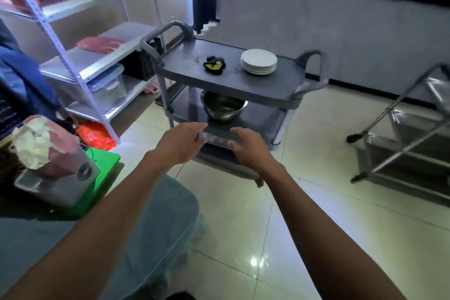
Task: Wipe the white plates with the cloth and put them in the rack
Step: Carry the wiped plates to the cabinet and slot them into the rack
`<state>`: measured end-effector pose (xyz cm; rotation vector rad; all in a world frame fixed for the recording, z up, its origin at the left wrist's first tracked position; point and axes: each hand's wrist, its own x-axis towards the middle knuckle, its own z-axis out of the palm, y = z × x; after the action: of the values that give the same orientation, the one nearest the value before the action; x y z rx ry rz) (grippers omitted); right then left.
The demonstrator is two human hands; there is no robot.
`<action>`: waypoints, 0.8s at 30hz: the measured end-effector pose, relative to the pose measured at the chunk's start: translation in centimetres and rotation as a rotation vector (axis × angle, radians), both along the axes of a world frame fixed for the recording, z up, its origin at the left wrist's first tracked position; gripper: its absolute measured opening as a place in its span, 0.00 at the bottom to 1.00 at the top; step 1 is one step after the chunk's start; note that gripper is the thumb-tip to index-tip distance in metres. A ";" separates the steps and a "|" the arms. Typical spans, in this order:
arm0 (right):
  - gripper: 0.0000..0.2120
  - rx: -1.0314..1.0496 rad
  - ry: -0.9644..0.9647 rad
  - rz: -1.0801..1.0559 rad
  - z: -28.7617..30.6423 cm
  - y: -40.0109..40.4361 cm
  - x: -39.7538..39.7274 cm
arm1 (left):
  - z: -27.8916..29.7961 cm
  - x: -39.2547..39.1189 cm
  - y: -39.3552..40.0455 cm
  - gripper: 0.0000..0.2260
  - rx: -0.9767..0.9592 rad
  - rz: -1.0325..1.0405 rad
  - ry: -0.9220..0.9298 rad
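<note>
plates (258, 61) — one stack | cloth (214, 65) — 1 | hands — 2

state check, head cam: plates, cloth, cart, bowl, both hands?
white plates: stacked on the cart's top shelf, untouched.
cloth: black and yellow, bunched on the top shelf, left of the plates, apart from them.
cart: upright on the floor.
metal bowl: upright on the cart's middle shelf.
left hand: grips one end of a small flat object.
right hand: grips its other end.
</note>
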<state>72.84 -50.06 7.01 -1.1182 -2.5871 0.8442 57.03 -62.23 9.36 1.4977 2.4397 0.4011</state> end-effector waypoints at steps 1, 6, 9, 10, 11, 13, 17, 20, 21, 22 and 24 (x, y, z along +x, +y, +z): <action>0.22 -0.012 0.001 -0.013 -0.1 0.5 0.5 | -0.2 0.3 0.7 0.22 -0.003 -0.011 -0.008; 0.22 -0.058 0.013 -0.116 -1.1 5.2 2.3 | -1.7 0.9 7.2 0.23 -0.006 -0.098 -0.045; 0.22 -0.083 0.005 -0.150 -1.9 8.4 1.8 | -2.9 0.0 10.8 0.23 -0.022 -0.120 -0.096; 0.22 -0.085 0.002 -0.157 -2.1 9.5 1.4 | -3.3 -0.6 12.0 0.23 -0.022 -0.124 -0.107; 0.22 -0.081 -0.002 -0.160 -2.1 10.7 1.0 | -3.6 -1.2 13.2 0.23 -0.017 -0.129 -0.107; 0.21 -0.066 -0.010 -0.160 -2.0 13.1 -0.3 | -3.8 -2.7 15.6 0.23 0.005 -0.141 -0.103; 0.21 -0.047 -0.034 -0.179 -1.4 18.1 -3.4 | -3.3 -5.4 20.3 0.20 0.042 -0.160 -0.117; 0.23 -0.038 -0.029 -0.196 -1.6 21.5 -5.7 | -3.0 -7.5 23.8 0.20 0.043 -0.184 -0.097; 0.23 -0.047 -0.022 -0.205 -1.6 22.4 -6.3 | -3.0 -8.1 25.0 0.20 0.034 -0.181 -0.096; 0.23 -0.060 -0.016 -0.211 -1.8 23.2 -6.8 | -3.0 -8.5 25.9 0.21 0.024 -0.178 -0.093; 0.23 -0.088 -0.021 -0.213 -2.0 24.9 -7.4 | -3.1 -9.2 27.8 0.22 0.004 -0.194 -0.074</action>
<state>65.44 -25.21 4.99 -1.4039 -2.4114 0.9070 47.85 -34.43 6.23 1.6713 2.2138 0.4139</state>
